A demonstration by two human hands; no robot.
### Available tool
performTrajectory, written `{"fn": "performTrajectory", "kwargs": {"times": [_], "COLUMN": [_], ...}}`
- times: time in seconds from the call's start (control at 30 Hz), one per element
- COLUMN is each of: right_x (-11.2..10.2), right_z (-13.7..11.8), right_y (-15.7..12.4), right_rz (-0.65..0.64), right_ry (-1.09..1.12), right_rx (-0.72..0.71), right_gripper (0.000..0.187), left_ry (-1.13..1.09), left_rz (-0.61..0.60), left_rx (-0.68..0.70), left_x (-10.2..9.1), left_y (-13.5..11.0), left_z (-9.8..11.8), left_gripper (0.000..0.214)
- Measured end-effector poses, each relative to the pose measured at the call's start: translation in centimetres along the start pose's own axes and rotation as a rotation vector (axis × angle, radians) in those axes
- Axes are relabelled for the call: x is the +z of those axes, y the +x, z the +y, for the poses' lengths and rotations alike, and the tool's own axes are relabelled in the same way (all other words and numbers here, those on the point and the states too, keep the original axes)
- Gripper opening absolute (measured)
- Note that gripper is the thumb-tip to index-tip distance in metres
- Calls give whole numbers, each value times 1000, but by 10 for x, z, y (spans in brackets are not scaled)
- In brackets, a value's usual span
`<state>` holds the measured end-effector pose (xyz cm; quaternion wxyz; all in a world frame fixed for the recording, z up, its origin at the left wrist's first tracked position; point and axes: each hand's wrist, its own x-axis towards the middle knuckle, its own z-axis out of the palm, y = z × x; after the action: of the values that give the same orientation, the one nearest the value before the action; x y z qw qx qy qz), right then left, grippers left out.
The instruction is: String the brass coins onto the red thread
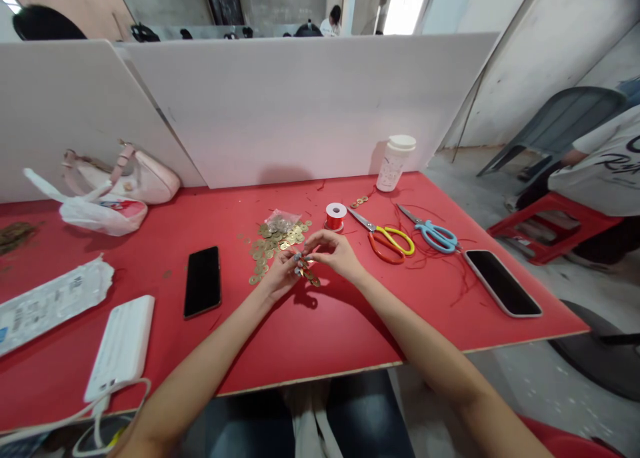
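Note:
My left hand (281, 276) and my right hand (334, 251) meet above the red table (350, 325), fingers pinched together. Between them hangs a short string of brass coins (309, 275), which both hands hold. Just behind my hands lies a loose pile of brass coins (274, 241) with a small clear bag (283, 218) on it. A spool of red thread (335, 216) stands right behind my right hand.
Orange-yellow scissors (387, 239), blue scissors (434, 233) and a phone (501, 283) lie to the right among red thread scraps. A black phone (203, 281), white power bank (121, 347), plastic bags (97, 211), pink bag (137, 175) sit left. White cup (396, 163) by the partition. A person sits far right (600, 171).

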<state>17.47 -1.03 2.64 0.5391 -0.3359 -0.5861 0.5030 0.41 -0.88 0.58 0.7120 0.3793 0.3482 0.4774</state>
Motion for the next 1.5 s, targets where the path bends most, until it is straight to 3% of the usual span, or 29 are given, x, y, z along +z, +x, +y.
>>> {"fn": "performTrajectory", "kwargs": {"times": [0.17, 0.8, 1.07, 1.3, 1.5], "right_x": [3, 0, -1, -5, -9], "right_z": [1, -1, 4, 4, 0], "right_y": [0, -1, 1, 2, 0], "right_rz": [-4, -117, -120, -67, -37], "right_ry": [26, 110, 92, -134, -357], "right_rx": [2, 62, 45, -48, -181], "right_gripper": [20, 27, 22, 8, 7], "left_ry": [-34, 65, 84, 141, 305], "left_rz": [-64, -124, -141, -94, -36], "left_rx": [-19, 7, 1, 9, 44], "left_x": [4, -3, -4, -10, -13], "left_y": [1, 4, 5, 10, 9], "left_z": [3, 6, 6, 5, 11], "left_gripper": [48, 50, 46, 42, 35]}}
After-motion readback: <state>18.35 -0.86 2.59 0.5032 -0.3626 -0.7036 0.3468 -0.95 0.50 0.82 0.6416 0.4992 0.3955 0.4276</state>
